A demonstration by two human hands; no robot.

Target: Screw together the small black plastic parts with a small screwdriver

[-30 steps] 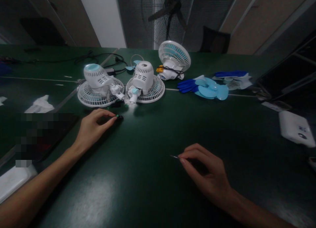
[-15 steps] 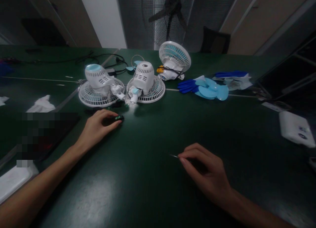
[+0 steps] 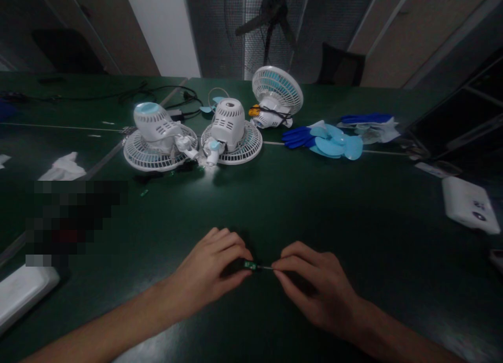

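Between the thumb and fingers of my left hand (image 3: pixel 218 261) is a small green circuit board (image 3: pixel 250 265) with dark parts on it. My right hand (image 3: pixel 320 282) pinches a thin, silvery metal pin (image 3: pixel 266 267) that points left. The pin's tip meets the right end of the board, or lies right beside it; I cannot tell if it goes in. Both hands are low over the dark green table (image 3: pixel 314 206). A small green piece (image 3: pixel 144 193) lies on the table, beyond my left forearm.
Two white fans (image 3: pixel 159 132), (image 3: pixel 231 124) rest grille-down at the back, with a third fan (image 3: pixel 277 93) behind them. To their right are blue gloves (image 3: pixel 301 136) and light-blue fan blades (image 3: pixel 338 142). White boxes (image 3: pixel 469 203), (image 3: pixel 29 289) stand at both sides.
My left hand has brought the green board right and towards me, up to the pin. My right hand has shifted slightly down and left, still pinching the pin.
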